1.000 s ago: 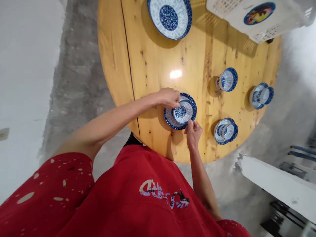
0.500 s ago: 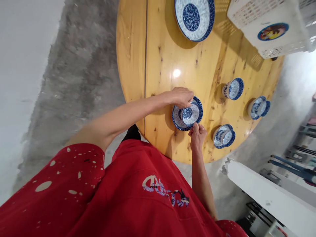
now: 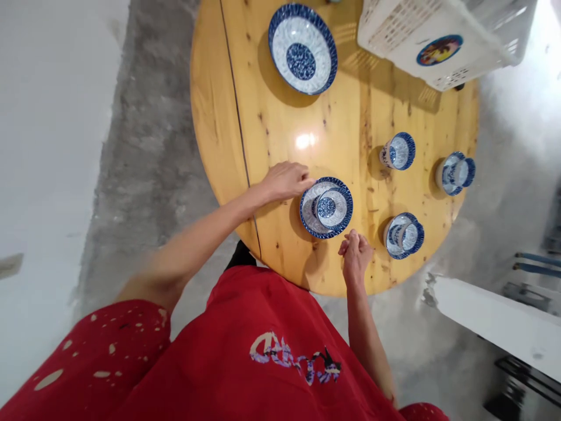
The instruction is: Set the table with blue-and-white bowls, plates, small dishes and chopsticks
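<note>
A small blue-and-white cup (image 3: 337, 215) stands inside a patterned bowl (image 3: 308, 220) on the table in front of me, close to its right side. My left hand (image 3: 287, 180) is at the bowl's upper left rim, its fingers curled in with nothing visible in them; whether a fingertip touches the rim, I cannot tell. Just below and to the right of the bowl is my right hand (image 3: 356, 252), apart from the bowl. Its fingers are loosely bent and a little apart, holding nothing.
Two more bowls with cups in them, the nearer bowl (image 3: 391, 238) and the farther bowl (image 3: 447, 175), stand at right. A lone cup (image 3: 398, 153) is behind them. A large bowl (image 3: 280, 47) and a white plastic basket (image 3: 407, 35) are on the round wooden table (image 3: 280, 134).
Both hands have come off the cup, which stays in the bowl. My left hand has drawn back left and my right hand slightly down and right. The camera view has shifted.
</note>
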The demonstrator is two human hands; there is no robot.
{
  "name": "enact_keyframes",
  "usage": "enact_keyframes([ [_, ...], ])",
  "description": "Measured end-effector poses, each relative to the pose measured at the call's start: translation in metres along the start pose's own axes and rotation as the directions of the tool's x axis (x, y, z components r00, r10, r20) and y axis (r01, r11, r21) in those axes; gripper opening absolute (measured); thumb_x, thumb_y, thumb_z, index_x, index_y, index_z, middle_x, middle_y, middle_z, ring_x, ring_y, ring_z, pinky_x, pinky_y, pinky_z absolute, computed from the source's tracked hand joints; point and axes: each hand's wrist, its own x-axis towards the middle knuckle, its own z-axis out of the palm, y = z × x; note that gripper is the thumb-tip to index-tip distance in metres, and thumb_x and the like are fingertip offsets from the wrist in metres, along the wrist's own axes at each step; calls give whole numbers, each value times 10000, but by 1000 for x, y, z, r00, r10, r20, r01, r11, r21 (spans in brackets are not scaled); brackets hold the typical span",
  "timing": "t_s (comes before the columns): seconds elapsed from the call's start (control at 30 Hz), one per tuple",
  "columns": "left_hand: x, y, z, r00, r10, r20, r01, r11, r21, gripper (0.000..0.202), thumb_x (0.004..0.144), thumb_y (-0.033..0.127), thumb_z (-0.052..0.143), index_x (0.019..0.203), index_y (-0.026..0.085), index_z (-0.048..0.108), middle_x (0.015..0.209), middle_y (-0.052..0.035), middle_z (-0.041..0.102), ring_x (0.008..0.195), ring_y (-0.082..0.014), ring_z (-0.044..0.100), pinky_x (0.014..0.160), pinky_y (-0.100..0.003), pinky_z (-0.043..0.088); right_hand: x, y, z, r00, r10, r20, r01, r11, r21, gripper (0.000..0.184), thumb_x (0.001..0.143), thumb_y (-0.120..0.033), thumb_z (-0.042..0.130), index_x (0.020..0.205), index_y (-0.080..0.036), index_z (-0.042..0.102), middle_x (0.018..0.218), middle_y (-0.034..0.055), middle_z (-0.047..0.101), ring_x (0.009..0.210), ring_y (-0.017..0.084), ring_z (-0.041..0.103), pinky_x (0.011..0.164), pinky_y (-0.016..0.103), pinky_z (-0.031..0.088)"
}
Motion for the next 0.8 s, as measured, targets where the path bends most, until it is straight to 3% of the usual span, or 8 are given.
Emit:
enact_keyframes([
  [0.1,-34,-12,-16,979,-114,-168,108,993,-42,303,886,382,452,664,197,546,608,-12,580,628,-155,521,625,-275,342,-18,10,-4,999,26,26,-27,998,51,409,907,-562,550,772,-177,589,500,-46,514,444,112,473,449,234,351],
  [0.23,-91,-23,-20,895,-296,-333,282,955,-91,273,875,343,456,661,197,541,587,13,593,580,-132,515,603,-253,349,-39,24,-1,986,37,164,-62,987,150,406,910,-567,544,793,-181,589,503,-55,505,445,109,445,459,238,339],
  [0.37,-154,-23,-2,796,-439,-417,399,898,-185,264,871,345,451,682,197,563,610,19,611,555,-120,519,595,-236,374,-54,36,2,965,-20,262,-33,980,196,390,910,-548,541,762,-189,579,526,-56,508,458,107,442,469,239,343],
  [0.5,-210,-18,26,685,-595,-420,519,803,-292,246,859,371,464,735,205,595,628,19,630,559,-129,557,599,-231,412,-65,50,4,939,-36,341,-62,960,273,373,902,-519,546,717,-196,551,525,-60,495,459,106,446,466,237,350],
  [0.67,-249,-13,46,671,-618,-411,558,785,-269,260,869,407,466,760,217,606,662,7,663,606,-144,602,618,-234,440,-67,65,6,900,-39,434,-100,951,292,373,879,-539,568,762,-185,581,546,-59,515,460,106,452,461,238,356],
  [0.8,-245,-13,37,675,-594,-438,514,804,-298,236,869,394,474,770,221,600,662,12,666,592,-142,610,619,-238,450,-62,63,-3,923,-47,381,-68,957,281,352,874,-514,586,768,-178,596,544,-57,519,461,103,457,463,236,355],
])
